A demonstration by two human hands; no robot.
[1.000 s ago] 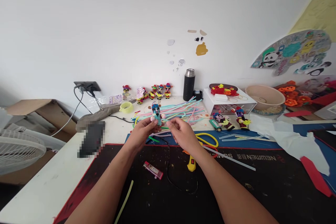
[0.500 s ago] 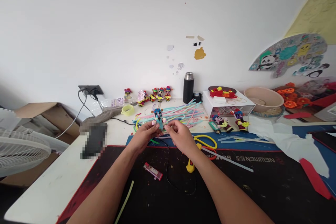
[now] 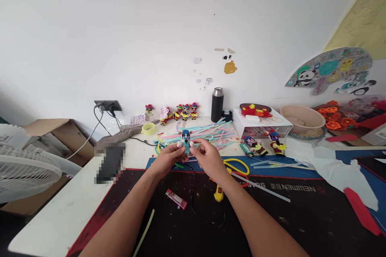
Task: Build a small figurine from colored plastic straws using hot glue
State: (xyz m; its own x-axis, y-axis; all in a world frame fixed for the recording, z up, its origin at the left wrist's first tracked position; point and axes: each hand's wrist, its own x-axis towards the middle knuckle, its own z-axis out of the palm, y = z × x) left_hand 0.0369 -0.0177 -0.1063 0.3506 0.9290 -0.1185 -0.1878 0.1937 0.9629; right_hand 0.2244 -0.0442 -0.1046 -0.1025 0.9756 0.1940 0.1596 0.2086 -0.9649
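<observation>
One white fan [image 3: 30, 168] at far left. Yellow ring [image 3: 148, 129] on tabletop [image 3: 54, 209]. Left hand [image 3: 169, 158]: fingers pinching blue-hatted figurine [image 3: 185, 138]. Pink lighter [image 3: 176, 199] on dark mat [image 3: 187, 237], nearer camera. Figurine upright between both hands, before pastel strips [image 3: 208, 130]. Right hand [image 3: 207, 158]: fingers pinching its other side. Black flask [image 3: 217, 106] behind; yellow cutter [image 3: 218, 193] beside right forearm. White box [image 3: 241, 125], then beige bowl [image 3: 302, 115].

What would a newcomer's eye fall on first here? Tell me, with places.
Probably the small doll in a blue hat, held up mid-view between the left hand and right hand. Behind it, pastel sticks spread across the white table. Farther back, a black bottle stands near the wall.
</observation>
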